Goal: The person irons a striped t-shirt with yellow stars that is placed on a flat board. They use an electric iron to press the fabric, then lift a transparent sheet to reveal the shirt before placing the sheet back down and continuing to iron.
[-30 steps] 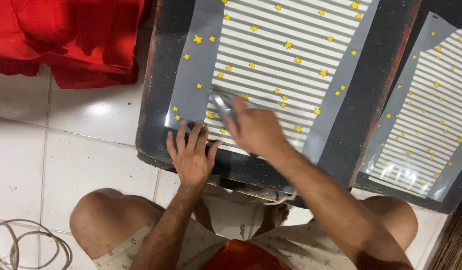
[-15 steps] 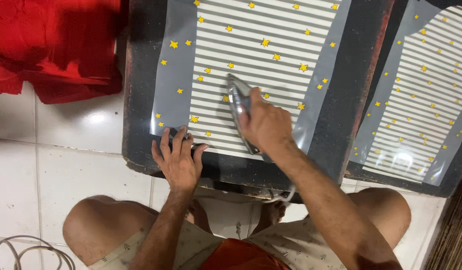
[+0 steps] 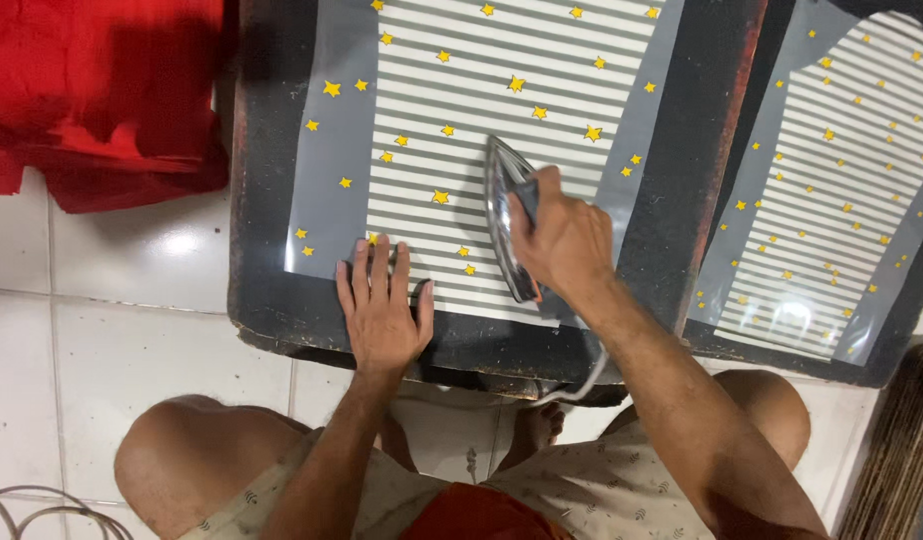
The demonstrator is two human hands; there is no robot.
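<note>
A grey and white striped sheet with yellow stars (image 3: 462, 110) lies flat on a dark board (image 3: 267, 190). My right hand (image 3: 567, 240) grips the handle of a metal clothes iron (image 3: 504, 215), which rests on the sheet's right half with its tip pointing away from me. Flat on the near edge of the sheet is my left hand (image 3: 382, 310), fingers spread, pressing it down just left of the iron. The iron's cord (image 3: 582, 375) runs down off the board's front edge.
A second striped, starred sheet (image 3: 842, 200) lies on a dark board at the right. Red cloth (image 3: 102, 90) is piled on the white tiled floor (image 3: 112, 330) at upper left. My bare knees are below the board; looped cable (image 3: 42, 505) lies at lower left.
The iron has slid from the sheet's near left part to the right and farther up the sheet. My left hand has stayed pressed on the near edge.
</note>
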